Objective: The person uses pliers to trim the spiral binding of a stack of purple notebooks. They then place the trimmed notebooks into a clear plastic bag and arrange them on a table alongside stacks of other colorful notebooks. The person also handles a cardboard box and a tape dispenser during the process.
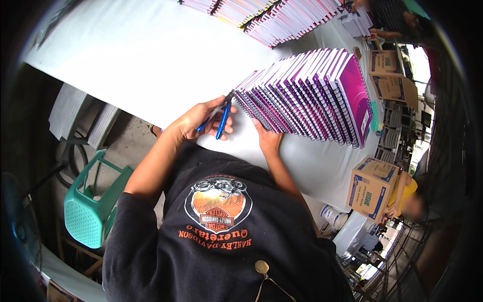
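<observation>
The left hand (pixel 198 120) is closed around the blue handles of a small pair of pliers (pixel 219 117). The dark tip of the pliers points away from the palm and reaches the wire rings at the near end of a long row of purple spiral notebooks (pixel 307 95). It looks like the tip touches the rings, but it is too small to be sure.

The right hand (pixel 266 137) lies just beside the pliers, on the other side of the tip. Its fingers press against the first notebooks in the row and hold them steady. It is not wrapped around anything.

The notebooks stand on edge, leaning on each other, on a white table (pixel 126 55). Past the pliers tip, farther up the table, is a second row of pink and white notebooks (pixel 271 17).

Beyond the purple row, flat brown cardboard sheets (pixel 390 75) with blue print lean at the table edge. Below the right hand, well apart, a person in yellow (pixel 405 194) holds a brown box (pixel 372 187) with a blue and green label. Behind the left arm stands a green plastic stool (pixel 93 204).
</observation>
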`<act>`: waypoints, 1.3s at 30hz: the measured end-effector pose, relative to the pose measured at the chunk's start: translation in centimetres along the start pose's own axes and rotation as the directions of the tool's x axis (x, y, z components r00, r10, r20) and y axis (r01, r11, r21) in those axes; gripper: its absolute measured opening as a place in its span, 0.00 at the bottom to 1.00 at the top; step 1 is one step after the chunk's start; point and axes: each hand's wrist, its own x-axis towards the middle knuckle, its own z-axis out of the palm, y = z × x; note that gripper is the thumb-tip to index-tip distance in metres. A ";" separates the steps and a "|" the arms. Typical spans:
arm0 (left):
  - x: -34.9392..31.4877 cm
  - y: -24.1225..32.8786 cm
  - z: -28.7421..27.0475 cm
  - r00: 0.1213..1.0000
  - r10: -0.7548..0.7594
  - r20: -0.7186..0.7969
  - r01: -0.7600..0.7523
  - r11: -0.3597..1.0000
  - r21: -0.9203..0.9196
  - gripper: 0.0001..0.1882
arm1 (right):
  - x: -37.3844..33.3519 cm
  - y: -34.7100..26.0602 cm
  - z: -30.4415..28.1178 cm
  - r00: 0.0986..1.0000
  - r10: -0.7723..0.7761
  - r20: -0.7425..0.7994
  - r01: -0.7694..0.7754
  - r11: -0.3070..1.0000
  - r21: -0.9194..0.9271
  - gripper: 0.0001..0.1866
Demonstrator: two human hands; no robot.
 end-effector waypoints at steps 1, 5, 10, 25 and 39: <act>-0.1 0.1 -0.2 1.000 -0.004 0.028 0.004 1.000 -0.009 0.26 | 0.0 0.1 -0.1 1.000 -0.003 0.005 0.003 1.000 -0.003 0.20; -0.1 0.5 -0.2 0.996 -0.050 0.077 0.052 0.998 -0.023 0.27 | -0.2 1.7 -0.1 0.996 -0.085 0.006 0.085 0.990 -0.108 0.23; -0.2 0.5 -0.4 0.992 -0.045 0.114 0.053 0.997 -0.061 0.26 | -0.3 2.2 0.0 0.998 -0.062 -0.007 0.061 0.993 -0.097 0.27; 0.0 0.4 -0.3 0.996 -0.040 0.074 0.044 0.997 -0.064 0.26 | -0.4 0.9 0.2 0.998 -0.042 -0.052 0.040 0.998 -0.052 0.25; -0.7 0.4 1.1 0.990 -0.066 -0.124 0.090 0.974 0.207 0.28 | 0.2 0.0 0.2 0.997 -0.072 -0.031 0.069 0.991 -0.112 0.25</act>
